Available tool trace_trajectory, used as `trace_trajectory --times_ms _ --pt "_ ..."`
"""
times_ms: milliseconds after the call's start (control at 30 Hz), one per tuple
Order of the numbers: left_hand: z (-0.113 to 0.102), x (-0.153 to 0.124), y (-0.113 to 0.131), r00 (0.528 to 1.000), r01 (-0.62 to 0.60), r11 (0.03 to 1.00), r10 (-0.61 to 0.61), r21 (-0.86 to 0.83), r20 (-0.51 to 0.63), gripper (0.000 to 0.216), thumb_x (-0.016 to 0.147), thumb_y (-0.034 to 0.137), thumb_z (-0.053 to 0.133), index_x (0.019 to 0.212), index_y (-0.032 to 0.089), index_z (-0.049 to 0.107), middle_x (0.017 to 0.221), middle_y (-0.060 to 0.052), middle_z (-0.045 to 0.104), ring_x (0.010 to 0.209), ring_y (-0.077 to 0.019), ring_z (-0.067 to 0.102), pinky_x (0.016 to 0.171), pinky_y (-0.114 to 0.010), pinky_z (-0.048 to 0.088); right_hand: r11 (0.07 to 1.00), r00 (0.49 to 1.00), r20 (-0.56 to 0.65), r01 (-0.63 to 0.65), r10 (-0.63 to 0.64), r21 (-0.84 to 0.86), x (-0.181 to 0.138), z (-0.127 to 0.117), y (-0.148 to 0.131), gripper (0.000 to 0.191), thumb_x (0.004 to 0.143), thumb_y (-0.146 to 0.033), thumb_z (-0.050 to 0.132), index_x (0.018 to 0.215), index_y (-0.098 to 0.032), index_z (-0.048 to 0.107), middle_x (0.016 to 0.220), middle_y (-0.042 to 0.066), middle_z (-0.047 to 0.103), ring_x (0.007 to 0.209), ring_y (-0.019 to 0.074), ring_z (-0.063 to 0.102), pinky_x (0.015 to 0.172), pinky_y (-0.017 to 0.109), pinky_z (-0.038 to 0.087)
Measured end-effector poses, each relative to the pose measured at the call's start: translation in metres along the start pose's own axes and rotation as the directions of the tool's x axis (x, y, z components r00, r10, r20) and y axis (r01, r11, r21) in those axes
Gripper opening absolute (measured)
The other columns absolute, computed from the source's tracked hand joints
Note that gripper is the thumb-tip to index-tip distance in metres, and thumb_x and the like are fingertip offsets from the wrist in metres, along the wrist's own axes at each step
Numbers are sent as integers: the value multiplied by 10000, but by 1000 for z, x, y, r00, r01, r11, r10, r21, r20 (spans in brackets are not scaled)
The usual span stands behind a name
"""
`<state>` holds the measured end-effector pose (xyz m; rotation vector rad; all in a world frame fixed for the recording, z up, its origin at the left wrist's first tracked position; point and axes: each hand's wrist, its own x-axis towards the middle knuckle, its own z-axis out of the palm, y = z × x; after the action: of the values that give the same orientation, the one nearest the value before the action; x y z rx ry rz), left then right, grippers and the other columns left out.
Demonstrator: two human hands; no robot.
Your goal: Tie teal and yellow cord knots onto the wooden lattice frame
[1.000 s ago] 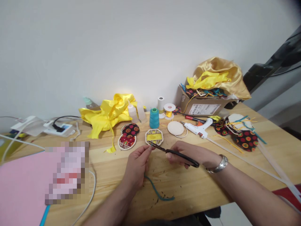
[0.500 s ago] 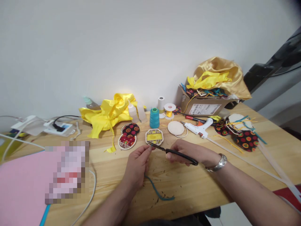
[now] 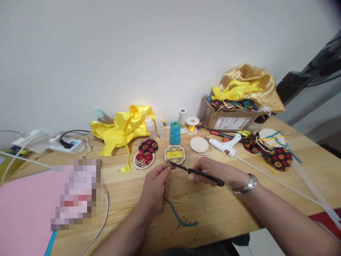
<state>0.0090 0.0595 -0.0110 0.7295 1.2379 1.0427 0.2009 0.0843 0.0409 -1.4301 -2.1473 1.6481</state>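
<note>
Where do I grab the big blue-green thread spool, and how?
Probably come down from above and hold the blue-green spool around its thread-covered middle, gripping opposite sides. It stands upright with nothing on top. The fretwork piece lies flat in front and a white spool stands behind, so above looks easiest.

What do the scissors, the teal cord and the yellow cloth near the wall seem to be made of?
Scissors: probably metal blades, thin and dark; the smooth black handles could be plastic or coated metal.
Teal cord: likely textile, matte and limp, curving loosely; the fibre can't be told.
Yellow cloth: satin-like fabric, judging by its bright sheen and soft folds.
</note>
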Motion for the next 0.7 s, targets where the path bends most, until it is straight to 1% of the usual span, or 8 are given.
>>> trace_trajectory --times_ms 167,333,400,533,600,667,700 --pt "1 -1 2 1000 -3 1000 3 0 -3 248 679 360 658 794 140 648 369 116 282 338 -35 169 345 -174 102 1000 1000 -8 7 -7 -20 1 1 2 503 735 -612 495 541 -150 450 427 -61 321 408 49 258 373 193 174" --pt "1 0 2 1000 -8 1000 7 -4 -7 239 688 356 655 793 141 649 380 116 276 345 -36 170 345 -169 116 1000 999 -37 4 -5 -24 3 4 8 511 713 -614 516 514 -164 378 480 -61 281 449 54 226 408 216 169" --pt "1 -1 2 1000 -9 1000 9 -5 -7 239 687 355 658 791 141 649 386 116 273 349 -35 171 345 -167 119 1000 999 -50 2 -3 -16 5 6 10 507 698 -614 531 516 -162 390 500 -58 282 465 58 231 418 219 174" --pt "1 -1 1 1000 -16 1000 16 -8 -12 249 686 363 663 792 138 650 393 114 277 353 -33 182 346 -162 121 999 995 -103 -3 -1 -40 2 9 13 490 689 -614 543 552 -149 472 515 -53 324 476 65 246 425 219 191" --pt "0 -1 1 1000 -21 1000 21 -14 -15 256 689 370 662 798 139 648 396 116 270 355 -33 178 345 -160 126 992 989 -144 -5 -13 -125 -7 10 15 477 690 -612 548 582 -148 522 518 -46 382 479 71 282 428 216 207" --pt "0 -1 2 1000 -27 999 27 -24 -17 261 692 375 661 808 141 646 396 119 260 358 -36 173 345 -158 135 958 979 -201 -35 -24 -284 -22 9 20 447 683 -598 569 614 -156 571 540 -26 468 487 85 347 439 217 226" --pt "-1 0 2 999 -30 999 29 -30 -17 263 692 375 662 812 142 645 398 120 256 361 -37 171 345 -157 140 926 972 -235 -68 -23 -371 -31 9 24 421 677 -582 587 629 -164 592 563 -12 515 498 97 390 450 220 238"
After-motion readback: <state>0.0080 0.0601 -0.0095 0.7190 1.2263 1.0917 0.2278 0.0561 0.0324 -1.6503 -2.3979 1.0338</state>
